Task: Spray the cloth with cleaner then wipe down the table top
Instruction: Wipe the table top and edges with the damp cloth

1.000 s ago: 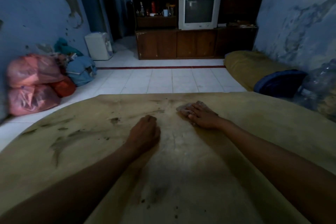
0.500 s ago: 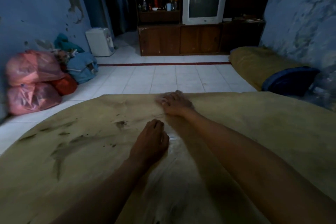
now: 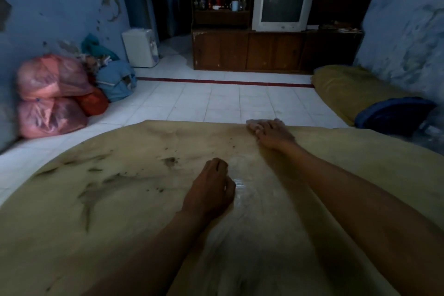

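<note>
Dim, bluish light; soft focus, slight blur, wide-angle bending at edges.

The right hand [image 3: 272, 134] lies flat on a pale cloth [image 3: 252, 124] at the far edge of the stained table top [image 3: 125, 199]. The left hand [image 3: 211, 190] rests with curled fingers near the middle of the table top, beside a wet streak [image 3: 240, 185]. Past the table top's far edge stands a television [image 3: 283, 6].
</note>
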